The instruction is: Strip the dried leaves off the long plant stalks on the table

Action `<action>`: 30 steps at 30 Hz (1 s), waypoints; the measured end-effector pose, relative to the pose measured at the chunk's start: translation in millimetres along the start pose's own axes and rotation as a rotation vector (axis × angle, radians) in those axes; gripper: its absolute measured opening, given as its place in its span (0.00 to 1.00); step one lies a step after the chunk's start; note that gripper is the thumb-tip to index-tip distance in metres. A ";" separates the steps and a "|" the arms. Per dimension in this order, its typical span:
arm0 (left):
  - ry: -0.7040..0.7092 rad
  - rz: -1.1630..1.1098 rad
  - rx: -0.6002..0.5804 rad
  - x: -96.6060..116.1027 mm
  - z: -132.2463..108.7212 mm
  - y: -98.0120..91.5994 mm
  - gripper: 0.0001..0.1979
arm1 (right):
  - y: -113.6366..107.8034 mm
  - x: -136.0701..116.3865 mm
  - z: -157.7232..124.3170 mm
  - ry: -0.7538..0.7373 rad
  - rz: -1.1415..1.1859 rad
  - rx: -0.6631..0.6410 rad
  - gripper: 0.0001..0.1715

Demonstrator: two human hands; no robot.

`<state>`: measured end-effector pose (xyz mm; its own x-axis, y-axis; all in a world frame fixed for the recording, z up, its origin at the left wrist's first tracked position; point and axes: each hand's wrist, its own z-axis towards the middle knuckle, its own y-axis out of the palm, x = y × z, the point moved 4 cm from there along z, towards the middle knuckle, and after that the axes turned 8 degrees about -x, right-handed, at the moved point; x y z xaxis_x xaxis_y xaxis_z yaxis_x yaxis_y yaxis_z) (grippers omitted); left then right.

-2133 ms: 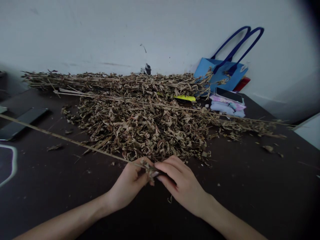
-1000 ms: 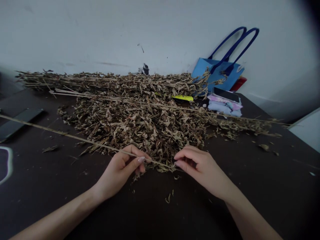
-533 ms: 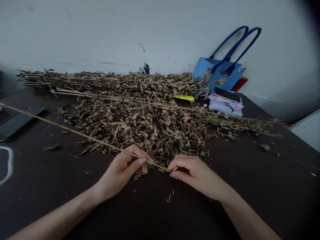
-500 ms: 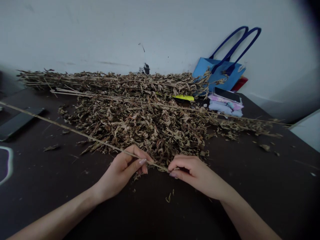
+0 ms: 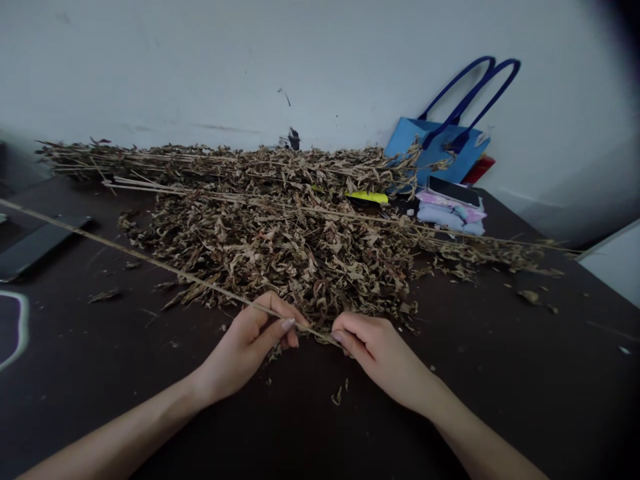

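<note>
A long thin dried stalk [image 5: 150,261] runs from the far left edge down to my hands near the table's front. My left hand [image 5: 250,347] pinches it between thumb and fingers. My right hand [image 5: 375,350] is closed on the stalk's near end, a few centimetres to the right of the left hand. Just beyond both hands lies a large heap of dried brown leaves [image 5: 295,253] on the dark table [image 5: 500,360]. Behind the heap lie several leafy dried stalks [image 5: 200,163] along the wall.
A blue bag with dark blue handles [image 5: 445,143] leans on the wall at the back right, with a folded pastel cloth [image 5: 450,213] and a yellow object [image 5: 370,197] in front of it. A dark flat device [image 5: 35,243] lies at the left. Leaf crumbs are scattered about.
My right hand slid left along the stalk toward the left hand, from an open pinch to a closed grip on the end. The stalk's far end rose slightly.
</note>
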<state>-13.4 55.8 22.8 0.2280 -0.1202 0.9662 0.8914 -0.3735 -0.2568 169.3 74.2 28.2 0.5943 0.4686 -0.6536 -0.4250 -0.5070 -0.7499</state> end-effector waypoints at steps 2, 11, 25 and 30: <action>-0.011 -0.013 -0.016 -1.0 -0.3 3.7 0.15 | 3.7 0.4 0.2 0.020 -0.036 -0.002 0.12; -0.060 -0.044 -0.020 -4.1 -0.8 7.1 0.12 | -27.2 4.8 -16.9 0.039 -0.275 0.336 0.15; -0.076 -0.194 -0.035 0.9 -3.5 8.4 0.09 | -11.2 -7.9 -8.0 -0.061 0.030 0.102 0.08; -0.172 0.012 -0.375 0.1 -9.2 18.1 0.08 | -54.3 19.4 -17.0 0.106 0.229 0.434 0.10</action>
<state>-0.9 40.5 18.0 0.3279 0.0174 0.9446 0.6908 -0.6864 -0.2272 215.5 98.5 58.0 0.5092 0.2930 -0.8092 -0.7841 -0.2296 -0.5765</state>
